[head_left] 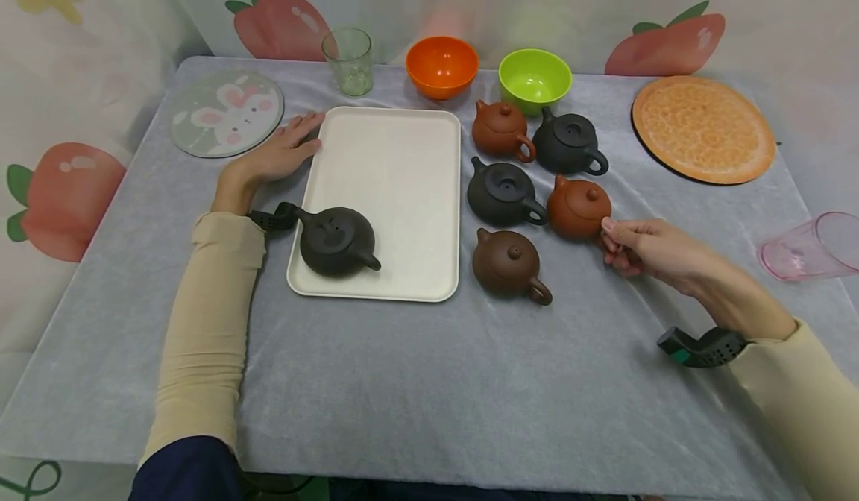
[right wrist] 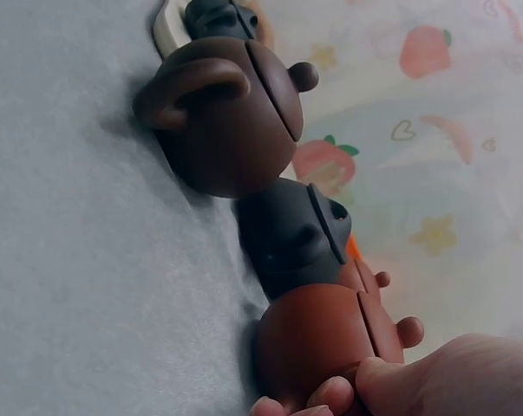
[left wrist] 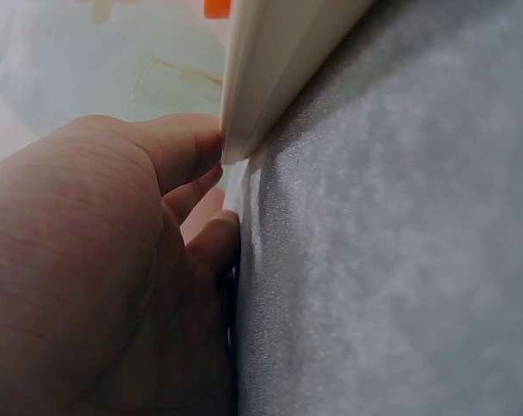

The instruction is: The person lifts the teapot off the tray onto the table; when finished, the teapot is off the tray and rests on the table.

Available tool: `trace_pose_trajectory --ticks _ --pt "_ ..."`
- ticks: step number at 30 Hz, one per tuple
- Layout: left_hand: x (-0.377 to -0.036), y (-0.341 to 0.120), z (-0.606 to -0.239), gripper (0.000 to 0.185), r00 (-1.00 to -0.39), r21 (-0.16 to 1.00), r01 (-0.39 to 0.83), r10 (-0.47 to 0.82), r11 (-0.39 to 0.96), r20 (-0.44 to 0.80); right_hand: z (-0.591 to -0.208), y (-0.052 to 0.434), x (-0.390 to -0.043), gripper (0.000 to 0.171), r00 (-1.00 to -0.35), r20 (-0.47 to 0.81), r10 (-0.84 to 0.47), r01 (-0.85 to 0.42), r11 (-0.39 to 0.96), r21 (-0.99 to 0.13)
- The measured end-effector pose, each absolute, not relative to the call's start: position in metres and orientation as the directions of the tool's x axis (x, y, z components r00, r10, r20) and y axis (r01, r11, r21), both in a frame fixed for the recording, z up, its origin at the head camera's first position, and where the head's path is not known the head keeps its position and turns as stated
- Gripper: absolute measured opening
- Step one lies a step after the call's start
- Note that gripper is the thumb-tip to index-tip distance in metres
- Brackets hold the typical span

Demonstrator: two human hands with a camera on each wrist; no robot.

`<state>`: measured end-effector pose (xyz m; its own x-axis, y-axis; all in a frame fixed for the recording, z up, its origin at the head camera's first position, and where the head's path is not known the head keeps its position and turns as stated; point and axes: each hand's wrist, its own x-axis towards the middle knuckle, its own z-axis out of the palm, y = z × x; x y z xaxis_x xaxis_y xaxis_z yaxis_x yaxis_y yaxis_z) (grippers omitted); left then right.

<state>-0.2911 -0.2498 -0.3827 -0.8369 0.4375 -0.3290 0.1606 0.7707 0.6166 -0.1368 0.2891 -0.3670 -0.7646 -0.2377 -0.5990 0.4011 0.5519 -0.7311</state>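
My right hand [head_left: 637, 247] pinches the handle side of a reddish-brown teapot [head_left: 579, 207], which stands on the cloth; the handle is hidden behind the fingers. In the right wrist view, thumb and fingertips close at the side of that teapot [right wrist: 317, 342]. At the upper left edge of the cream tray [head_left: 403, 203], my left hand [head_left: 278, 152] lies with fingers stretched out. Its thumb touches the tray's rim [left wrist: 244, 104] in the left wrist view. A black teapot [head_left: 337, 241] sits on the tray's lower left part.
Right of the tray stand a dark brown teapot [head_left: 507, 262], two black teapots [head_left: 503, 194] and another reddish teapot [head_left: 499, 130]. Behind are a glass [head_left: 352, 68], an orange bowl [head_left: 441, 68] and a green bowl [head_left: 535, 77]. Round mats [head_left: 705, 128] flank them; a pink cup [head_left: 805, 249] lies right.
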Motion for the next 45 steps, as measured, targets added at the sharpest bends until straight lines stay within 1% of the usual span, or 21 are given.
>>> trace_pose_trajectory --ticks 4,17,29,38,45 --pt "-0.292 -0.25 -0.384 0.062 -0.838 0.611 0.162 0.435 0.775 -0.33 -0.366 0.289 -0.142 0.047 -0.757 -0.617 -0.217 0.426 0.553 -0.717" --pt "-0.292 -0.249 -0.383 0.062 -0.84 0.606 0.168 0.434 0.778 -0.324 -0.368 0.291 -0.148 0.045 -0.76 -0.616 -0.208 0.435 0.542 -0.719" --pt "-0.293 -0.25 -0.386 0.062 -0.839 0.613 0.165 0.437 0.772 -0.325 -0.367 0.291 -0.149 0.047 -0.758 -0.614 -0.219 0.424 0.55 -0.72" --pt "-0.295 -0.25 -0.386 0.063 -0.838 0.618 0.176 0.446 0.766 -0.314 -0.365 0.292 -0.147 0.054 -0.762 -0.613 -0.209 0.428 0.548 -0.719" --pt "-0.293 -0.251 -0.385 0.062 -0.842 0.616 0.175 0.441 0.768 -0.311 -0.366 0.291 -0.147 0.053 -0.77 -0.605 -0.204 0.43 0.535 -0.727"
